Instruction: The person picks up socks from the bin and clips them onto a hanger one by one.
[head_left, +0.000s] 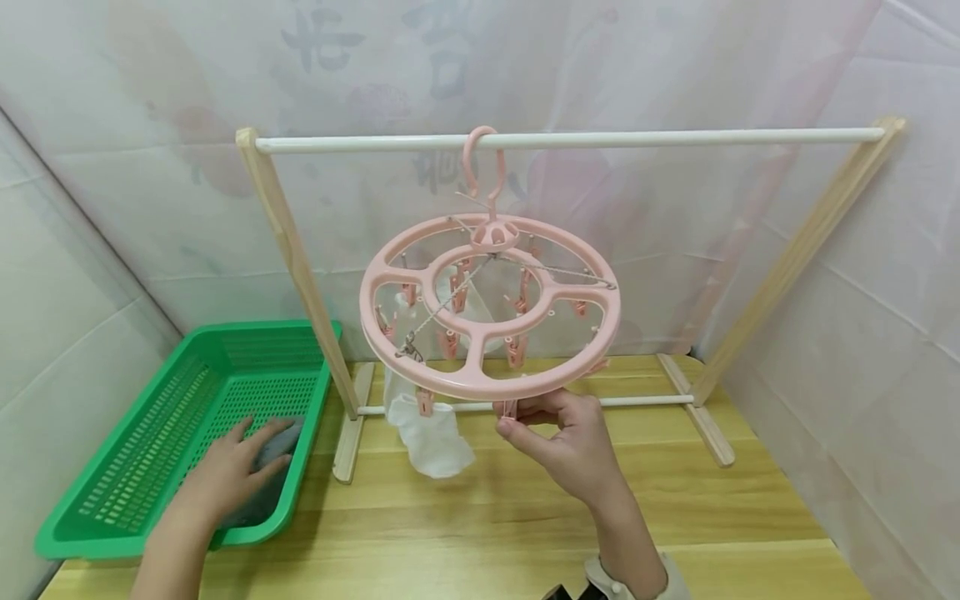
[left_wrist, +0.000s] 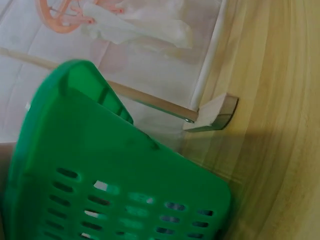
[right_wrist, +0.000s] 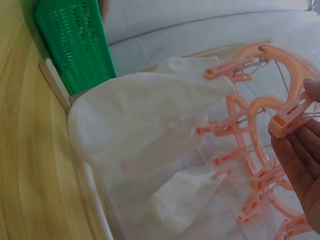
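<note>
Pink round clip hanger (head_left: pixel 491 308) hangs by its hook from the white rail (head_left: pixel 570 139) of a wooden drying rack (head_left: pixel 296 258) that stands on the wooden table (head_left: pixel 525 517). White socks (head_left: pixel 431 437) hang from clips on the hanger's near left side; the right wrist view shows them bunched beside one another under the ring. The right hand (head_left: pixel 566 446) is raised under the near rim and pinches one pink clip (head_left: pixel 510 408) between thumb and forefinger, with the other fingers curled loosely behind. To the left, a green plastic basket (head_left: pixel 135 467) sits on the table just beside the rack's foot. The left hand (head_left: pixel 228 471) reaches into the basket and lies on a grey cloth (head_left: pixel 281 446) at its bottom, fingers spread and fairly straight, touching the cloth rather than closing round it.
</note>
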